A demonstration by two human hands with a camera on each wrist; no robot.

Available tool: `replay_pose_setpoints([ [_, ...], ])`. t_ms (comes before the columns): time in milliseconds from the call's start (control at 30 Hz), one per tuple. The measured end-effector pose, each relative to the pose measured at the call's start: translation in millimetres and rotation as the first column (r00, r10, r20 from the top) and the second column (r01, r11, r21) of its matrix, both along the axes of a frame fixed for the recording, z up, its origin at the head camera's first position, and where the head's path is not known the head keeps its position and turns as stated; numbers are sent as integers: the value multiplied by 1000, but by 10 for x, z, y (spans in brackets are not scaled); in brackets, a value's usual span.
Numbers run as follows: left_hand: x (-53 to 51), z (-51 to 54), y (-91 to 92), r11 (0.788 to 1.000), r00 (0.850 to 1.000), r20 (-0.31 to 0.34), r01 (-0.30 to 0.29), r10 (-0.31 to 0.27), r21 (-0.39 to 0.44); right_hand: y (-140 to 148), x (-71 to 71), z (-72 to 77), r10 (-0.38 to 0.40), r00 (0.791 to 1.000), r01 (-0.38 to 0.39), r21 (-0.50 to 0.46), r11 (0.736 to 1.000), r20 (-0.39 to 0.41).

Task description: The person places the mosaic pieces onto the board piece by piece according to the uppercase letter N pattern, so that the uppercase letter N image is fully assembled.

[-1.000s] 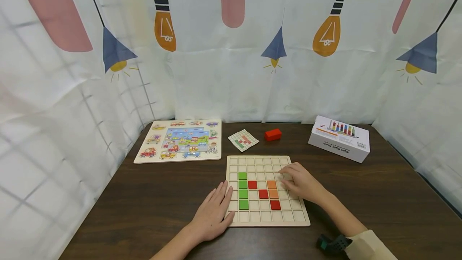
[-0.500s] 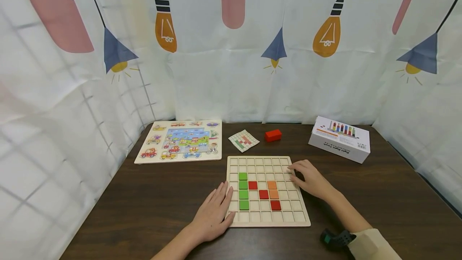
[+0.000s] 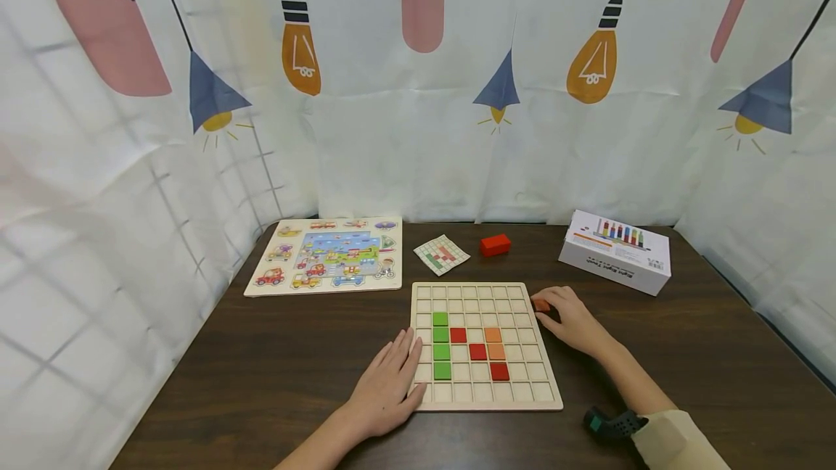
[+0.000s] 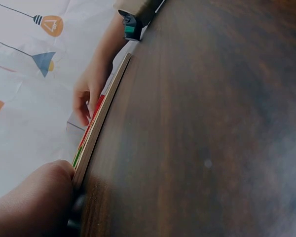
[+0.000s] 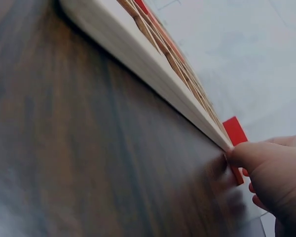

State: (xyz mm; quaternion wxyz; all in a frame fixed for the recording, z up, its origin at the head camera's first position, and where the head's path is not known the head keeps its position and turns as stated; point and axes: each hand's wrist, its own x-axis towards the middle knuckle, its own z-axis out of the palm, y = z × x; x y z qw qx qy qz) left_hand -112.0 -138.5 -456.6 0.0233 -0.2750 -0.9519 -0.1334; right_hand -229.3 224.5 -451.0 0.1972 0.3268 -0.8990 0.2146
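A pale wooden grid board point(image 3: 486, 396) lies on the dark table, with green tiles point(image 3: 441, 352) in one column, three red tiles point(image 3: 477, 352) on a diagonal and two orange tiles point(image 3: 494, 343). My left hand point(image 3: 385, 386) rests along the board's left edge, fingers straight. Just off the board's upper right edge, my right hand point(image 3: 575, 321) pinches a small orange-red block point(image 3: 541, 305) between thumb and index finger. In the right wrist view a red piece point(image 5: 236, 175) shows by the thumb, partly hidden by the hand.
Behind the board lie a small pattern card point(image 3: 442, 254) and a red block point(image 3: 495, 244). A vehicle picture puzzle point(image 3: 261, 261) is at the back left, a white box point(image 3: 614, 274) at the back right. A printed curtain point(image 3: 418, 151) hangs behind the table.
My right hand has moved right, from above the board's right columns to beside its edge. The orange-red block now shows at its fingertips. The left hand has stayed still.
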Motion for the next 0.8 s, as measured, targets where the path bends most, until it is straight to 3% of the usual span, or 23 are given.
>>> replay_pose_setpoints([
  [167,1,-2,2,1000,1000,-3,1,-1,0,16,-9,-20,2,1000,-2,-5,1000,-1],
  [467,-2,-4,8,1000,1000,-20,2,-2,-4,26,2,-11,-66,990,65,16,998,127],
  [800,-1,-5,2,1000,1000,-25,-1,1,-7,32,-3,-20,-78,990,76,15,997,117],
])
